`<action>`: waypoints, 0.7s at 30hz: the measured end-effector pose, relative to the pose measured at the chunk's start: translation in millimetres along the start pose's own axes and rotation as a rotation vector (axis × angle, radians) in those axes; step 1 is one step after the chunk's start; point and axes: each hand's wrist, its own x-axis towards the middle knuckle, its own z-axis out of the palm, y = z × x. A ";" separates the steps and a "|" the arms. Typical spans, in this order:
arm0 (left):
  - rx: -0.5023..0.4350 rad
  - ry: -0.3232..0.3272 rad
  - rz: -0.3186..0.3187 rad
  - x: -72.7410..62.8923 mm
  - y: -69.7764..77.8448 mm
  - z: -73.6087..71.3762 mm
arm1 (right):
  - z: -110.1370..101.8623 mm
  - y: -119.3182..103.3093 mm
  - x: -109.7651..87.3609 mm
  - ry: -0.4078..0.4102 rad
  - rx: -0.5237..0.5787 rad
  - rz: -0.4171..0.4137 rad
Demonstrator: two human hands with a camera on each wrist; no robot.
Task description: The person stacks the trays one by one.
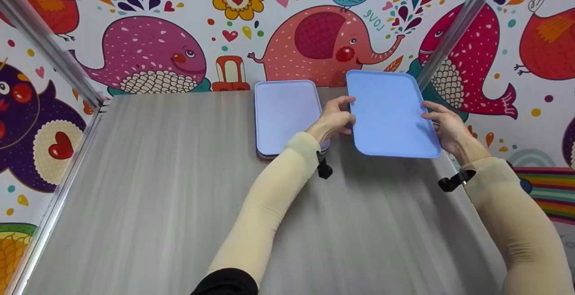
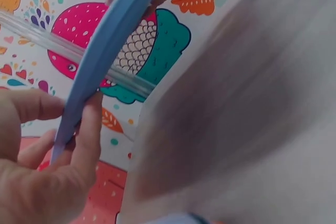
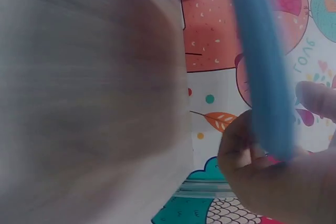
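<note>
Both hands hold a blue rectangular tray (image 1: pixel 393 115) above the table's back right part, its shadow falling on the surface below. My left hand (image 1: pixel 333 117) pinches the tray's left edge, thumb on one face and fingers on the other, as the left wrist view shows with the tray (image 2: pixel 97 59) edge-on. On the opposite edge, my right hand (image 1: pixel 450 129) grips with fingers curled behind; the tray (image 3: pixel 265 72) is blurred in the right wrist view. Just left of it lies a stack of trays (image 1: pixel 287 115) with a pale lavender one on top, its near right corner partly behind the left wrist.
The grey wood-grain table (image 1: pixel 179 173) meets a wall printed with cartoon animals (image 1: pixel 314 43) at the back. Metal frame posts (image 1: pixel 458 30) rise at the back corners, and a metal rail (image 1: pixel 58 200) runs along the left edge.
</note>
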 end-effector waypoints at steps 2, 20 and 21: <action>-0.002 -0.033 -0.007 -0.1 0.4 -10.2 | 2.5 -0.1 3.1 -0.021 0.034 -0.014; 0.192 -0.061 0.029 -31.1 1.9 -113.1 | 69.2 10.4 41.8 -0.245 0.004 -0.152; 0.201 -0.055 0.025 -34.2 1.7 -119.1 | 76.3 9.8 45.6 -0.244 -0.023 -0.154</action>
